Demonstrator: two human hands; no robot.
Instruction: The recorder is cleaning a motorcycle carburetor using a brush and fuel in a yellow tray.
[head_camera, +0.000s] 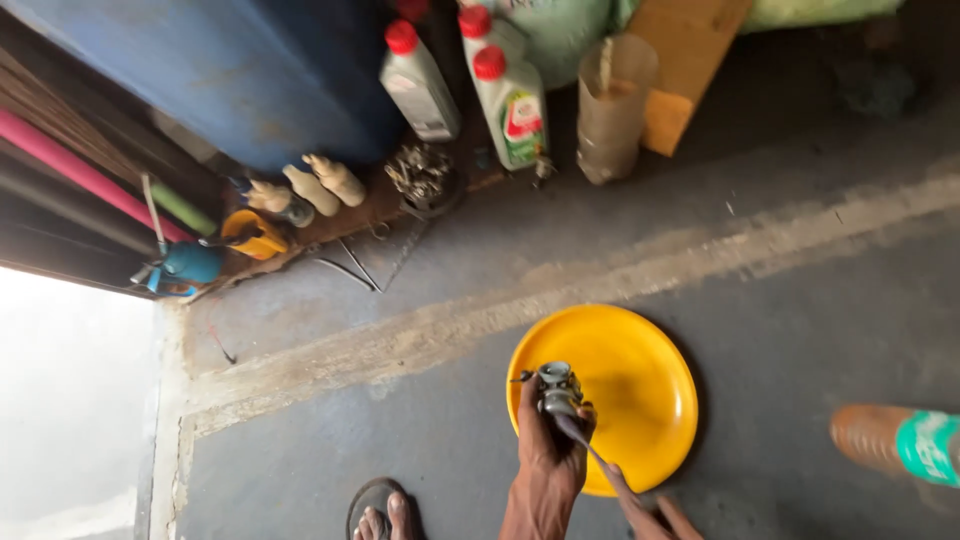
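- The left hand (548, 450) grips a small grey metal engine part (558, 388), held over the near rim of a yellow dish (640, 380) on the floor (780, 290).
- The right hand (650, 515) is closed on a thin tool (585, 445), its tip touching the part.
- The part looks whole; work on it seems at an early stage.
- Open floor lies all around; bottles (510, 100) stand well apart at the wall, and a sandalled foot (382, 515) is near.

The dish (640, 385) lies on the floor (780, 280), and the left hand (548, 450) holds a small metal part (558, 388) over the dish's left edge. The right hand (650, 512) is at the dish's near rim, with a thin tool (585, 445) reaching from it to the part. Beyond the dish, bottles (470, 85) and a cut plastic container (610, 110) stand in a row by a barrel (230, 70); a bottle on its side (895, 445) lies right of the dish, a sandalled foot (380, 512) near-left.
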